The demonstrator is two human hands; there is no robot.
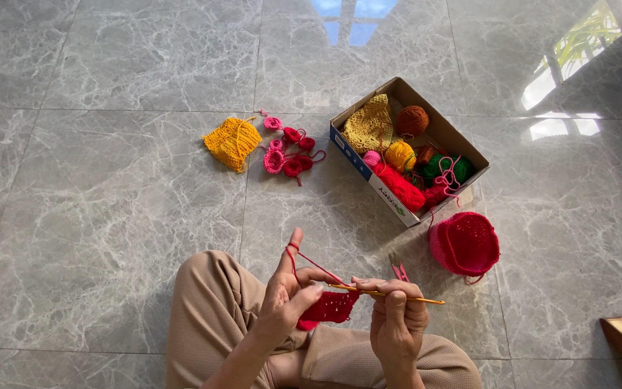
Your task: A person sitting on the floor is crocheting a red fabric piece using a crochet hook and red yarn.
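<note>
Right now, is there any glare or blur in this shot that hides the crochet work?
Head view: window glare on the floor tiles at upper right, clear of the hands. The red crochet piece, left hand, right hand and yellow hook are sharp, evenly lit, with soft shadows.

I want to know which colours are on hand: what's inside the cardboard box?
Inside the cardboard box: a tan crocheted piece, yarn balls in brown, yellow, green and pink. Whatever lies beneath them is covered.
</note>
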